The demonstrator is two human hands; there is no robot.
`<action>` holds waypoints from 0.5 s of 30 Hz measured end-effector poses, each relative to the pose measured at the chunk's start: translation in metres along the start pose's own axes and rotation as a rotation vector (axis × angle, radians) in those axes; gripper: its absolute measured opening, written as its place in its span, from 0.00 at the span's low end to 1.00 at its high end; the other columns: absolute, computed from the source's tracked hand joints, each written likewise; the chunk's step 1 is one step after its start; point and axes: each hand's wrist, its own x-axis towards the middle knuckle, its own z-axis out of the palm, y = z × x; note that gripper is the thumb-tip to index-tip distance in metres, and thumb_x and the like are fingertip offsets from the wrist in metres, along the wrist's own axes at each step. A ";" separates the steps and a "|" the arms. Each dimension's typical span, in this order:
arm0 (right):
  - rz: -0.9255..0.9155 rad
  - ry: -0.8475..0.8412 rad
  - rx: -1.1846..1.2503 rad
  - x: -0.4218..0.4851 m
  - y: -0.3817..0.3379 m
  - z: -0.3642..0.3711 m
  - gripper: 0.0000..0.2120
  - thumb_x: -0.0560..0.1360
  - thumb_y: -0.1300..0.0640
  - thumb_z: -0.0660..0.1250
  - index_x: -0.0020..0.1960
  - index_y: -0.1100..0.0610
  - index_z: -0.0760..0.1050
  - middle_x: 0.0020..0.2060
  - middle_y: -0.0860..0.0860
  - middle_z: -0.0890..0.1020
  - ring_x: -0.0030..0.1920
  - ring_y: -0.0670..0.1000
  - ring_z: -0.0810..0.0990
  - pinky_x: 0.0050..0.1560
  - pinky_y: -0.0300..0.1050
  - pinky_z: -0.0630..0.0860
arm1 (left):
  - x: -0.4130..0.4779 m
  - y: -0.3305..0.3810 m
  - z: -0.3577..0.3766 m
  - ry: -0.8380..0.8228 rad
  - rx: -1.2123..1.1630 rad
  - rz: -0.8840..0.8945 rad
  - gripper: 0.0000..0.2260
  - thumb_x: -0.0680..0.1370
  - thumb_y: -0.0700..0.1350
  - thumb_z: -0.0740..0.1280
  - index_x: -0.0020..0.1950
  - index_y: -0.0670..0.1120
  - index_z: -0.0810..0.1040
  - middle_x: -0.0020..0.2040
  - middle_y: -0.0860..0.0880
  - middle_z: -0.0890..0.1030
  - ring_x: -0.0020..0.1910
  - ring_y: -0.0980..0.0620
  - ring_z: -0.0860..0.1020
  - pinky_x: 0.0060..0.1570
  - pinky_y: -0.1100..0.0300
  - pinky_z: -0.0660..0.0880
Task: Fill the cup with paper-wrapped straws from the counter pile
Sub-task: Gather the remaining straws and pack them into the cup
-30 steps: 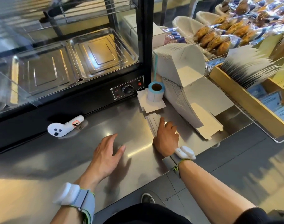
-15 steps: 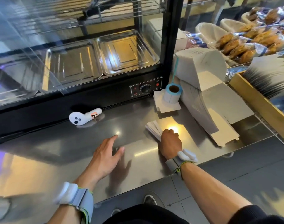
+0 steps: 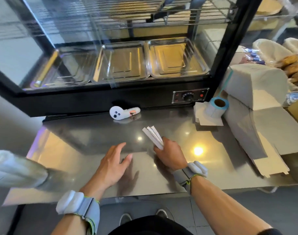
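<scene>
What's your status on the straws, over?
Right hand grip shut on straw bundle. Left hand open, flat over counter. Cup not in view. Nothing blocking.

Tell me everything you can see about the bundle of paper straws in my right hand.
The bundle of straws is a handful of thin, flat white paper-wrapped sticks, held together side by side. The right hand closes around their lower ends; the upper ends fan slightly and point up and to the left, over the steel counter. The free ends look lifted off the counter. The exact count cannot be told.
</scene>
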 end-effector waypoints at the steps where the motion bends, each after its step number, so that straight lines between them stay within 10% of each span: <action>1: -0.026 -0.005 0.005 0.000 -0.008 0.003 0.15 0.77 0.47 0.63 0.53 0.58 0.78 0.47 0.59 0.84 0.49 0.63 0.82 0.47 0.48 0.77 | -0.003 -0.004 -0.004 0.018 -0.005 -0.016 0.24 0.79 0.53 0.60 0.73 0.48 0.61 0.73 0.46 0.64 0.72 0.48 0.63 0.71 0.51 0.60; 7: -0.150 -0.036 -0.014 0.000 -0.056 0.025 0.15 0.74 0.47 0.65 0.33 0.54 0.69 0.35 0.54 0.77 0.39 0.60 0.75 0.38 0.44 0.69 | -0.022 -0.032 -0.025 0.121 -0.045 -0.091 0.24 0.79 0.52 0.60 0.73 0.47 0.61 0.72 0.46 0.65 0.72 0.48 0.64 0.71 0.49 0.61; 15: -0.495 0.022 -0.035 -0.004 -0.110 0.041 0.20 0.75 0.45 0.65 0.32 0.55 0.63 0.32 0.53 0.76 0.38 0.60 0.73 0.41 0.49 0.71 | -0.042 -0.064 -0.042 0.251 -0.105 -0.198 0.23 0.78 0.49 0.62 0.71 0.45 0.64 0.68 0.43 0.69 0.69 0.45 0.68 0.69 0.50 0.63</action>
